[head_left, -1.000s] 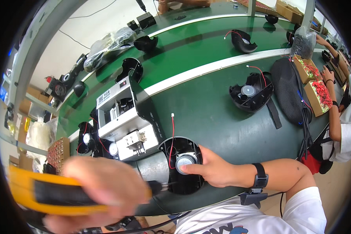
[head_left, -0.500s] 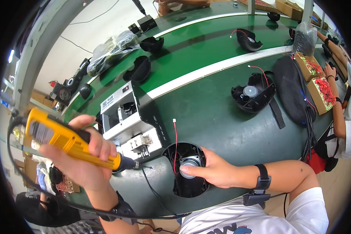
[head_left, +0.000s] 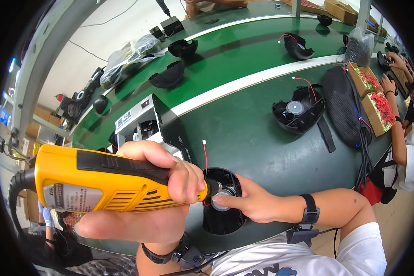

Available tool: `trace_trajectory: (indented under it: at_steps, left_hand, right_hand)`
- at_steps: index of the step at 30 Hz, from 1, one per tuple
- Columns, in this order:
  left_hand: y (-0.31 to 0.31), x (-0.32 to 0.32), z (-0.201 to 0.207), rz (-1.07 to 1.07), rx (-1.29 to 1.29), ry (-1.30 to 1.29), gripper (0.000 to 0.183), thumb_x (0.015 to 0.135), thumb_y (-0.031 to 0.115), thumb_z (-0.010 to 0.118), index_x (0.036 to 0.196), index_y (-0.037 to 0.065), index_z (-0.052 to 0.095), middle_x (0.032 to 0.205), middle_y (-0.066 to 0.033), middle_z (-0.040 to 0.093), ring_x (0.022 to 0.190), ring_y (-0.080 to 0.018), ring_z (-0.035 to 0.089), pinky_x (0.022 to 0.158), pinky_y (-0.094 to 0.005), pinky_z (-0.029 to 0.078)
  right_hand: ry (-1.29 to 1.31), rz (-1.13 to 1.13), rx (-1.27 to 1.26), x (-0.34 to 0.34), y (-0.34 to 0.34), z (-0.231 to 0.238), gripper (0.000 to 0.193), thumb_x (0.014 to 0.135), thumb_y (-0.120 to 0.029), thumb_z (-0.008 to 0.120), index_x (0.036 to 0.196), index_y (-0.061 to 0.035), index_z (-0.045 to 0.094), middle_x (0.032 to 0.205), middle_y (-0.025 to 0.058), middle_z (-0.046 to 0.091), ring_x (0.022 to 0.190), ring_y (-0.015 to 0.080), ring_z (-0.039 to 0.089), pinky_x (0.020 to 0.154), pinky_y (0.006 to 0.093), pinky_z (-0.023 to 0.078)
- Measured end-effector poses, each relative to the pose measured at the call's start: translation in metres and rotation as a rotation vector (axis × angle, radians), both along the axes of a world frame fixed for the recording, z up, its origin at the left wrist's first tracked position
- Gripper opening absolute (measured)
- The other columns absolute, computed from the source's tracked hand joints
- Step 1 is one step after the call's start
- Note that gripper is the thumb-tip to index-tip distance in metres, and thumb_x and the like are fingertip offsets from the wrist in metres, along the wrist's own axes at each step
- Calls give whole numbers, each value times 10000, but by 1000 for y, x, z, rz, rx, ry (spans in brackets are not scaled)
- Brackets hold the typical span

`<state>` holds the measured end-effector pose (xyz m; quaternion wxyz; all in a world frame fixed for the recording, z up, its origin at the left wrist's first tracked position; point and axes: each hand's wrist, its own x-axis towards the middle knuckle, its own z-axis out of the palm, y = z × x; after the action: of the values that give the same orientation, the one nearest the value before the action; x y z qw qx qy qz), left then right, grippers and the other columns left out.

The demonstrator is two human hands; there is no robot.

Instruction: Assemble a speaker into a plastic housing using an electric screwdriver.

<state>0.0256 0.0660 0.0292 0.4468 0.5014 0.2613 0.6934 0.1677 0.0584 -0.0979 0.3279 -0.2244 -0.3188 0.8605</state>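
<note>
My left hand (head_left: 156, 184) is wrapped round a yellow electric screwdriver (head_left: 101, 184) with a black switch strip. Its dark nose reaches over a round black plastic shell (head_left: 223, 225), the tip close to a speaker driver (head_left: 220, 202) inside; whether it touches a screw is hidden. My right hand (head_left: 255, 200) grips the shell's right side, thumb lying on the driver. A red wire (head_left: 206, 156) with a white plug stands up out of the shell. Behind the screwdriver sits a silver-and-black screw feeder (head_left: 142, 124), partly covered by my left hand.
Another black shell with a driver (head_left: 295, 110) lies to the right, beside a black mesh cover (head_left: 342, 106). Cardboard boxes of red wires (head_left: 381, 108) stand near a co-worker's hand (head_left: 388, 85). Several shells sit on the green belt (head_left: 234, 60) beyond a white rail (head_left: 262, 80).
My left hand has swung the screwdriver right and closer to me, so its tip is now over the shell. The two far-left shells on the belt have shifted right. My right hand keeps its place.
</note>
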Motion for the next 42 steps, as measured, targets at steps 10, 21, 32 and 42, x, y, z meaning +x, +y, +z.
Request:
trace_trajectory:
  at_steps: [10,21,32,42]
  left_hand:
    - [4,12,-7,50,-58,37,947,618,962,412,897,61,504,550,3,509,425,-128,504,443,-301,473]
    - [-5,17,-7,34,-127,255,950,574,951,479,873,50,486,598,-23,525,486,-152,508,500,-314,480]
    - [24,-31,12,-331,435,446,1004,614,953,445,937,26,649,1151,-226,598,1141,-352,518,974,-486,412]
    - [-86,-145,45,576,7,566,1024,817,753,516,1465,-11,306,1403,-207,461,1283,-272,480,1067,-382,371]
  right_hand:
    - [-17,-33,-12,-3,1,-4,485,904,-122,689,1293,36,445,1150,97,615,1027,132,585,914,307,489]
    - [-1,-62,-21,-3,-1,-4,413,916,-52,645,1278,29,465,1108,96,633,1003,130,608,894,301,508]
    - [-220,60,89,-8,7,6,427,903,-139,677,1266,7,507,1072,68,643,855,151,654,675,267,555]
    - [-828,28,200,24,145,108,355,824,-124,653,1127,21,538,960,137,646,809,267,690,698,509,581]
